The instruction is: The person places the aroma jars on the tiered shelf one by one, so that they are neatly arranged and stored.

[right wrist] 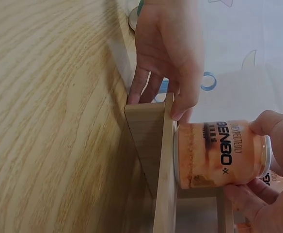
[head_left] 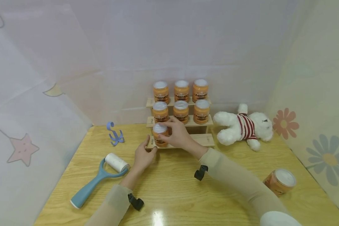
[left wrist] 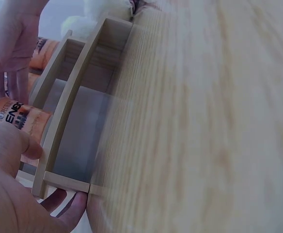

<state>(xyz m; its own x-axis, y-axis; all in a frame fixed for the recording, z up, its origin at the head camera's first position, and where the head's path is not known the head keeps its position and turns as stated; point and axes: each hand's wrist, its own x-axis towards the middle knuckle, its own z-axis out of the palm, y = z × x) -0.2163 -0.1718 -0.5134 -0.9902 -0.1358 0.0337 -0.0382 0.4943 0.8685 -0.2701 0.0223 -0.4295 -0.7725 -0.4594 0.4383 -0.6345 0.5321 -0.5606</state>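
Observation:
An orange can [head_left: 158,138] with a silvery lid stands upright at the left end of the bottom step of a three-step wooden rack [head_left: 204,140]. My right hand [head_left: 178,134] grips it near the top, thumb and fingers on opposite sides in the right wrist view. My left hand [head_left: 142,157] holds the rack's left end, with the thumb on the bottom step and fingers against the side. Two rows of matching cans [head_left: 201,113] fill the middle and top steps, three in each. Part of the middle row is hidden behind my right hand.
To the left lie a blue-handled lint roller [head_left: 97,180] and a blue multi-prong hook [head_left: 115,135]. A white plush bear [head_left: 244,127] in a striped shirt lies right of the rack. Another orange can [head_left: 279,182] is at the right, beside my right sleeve.

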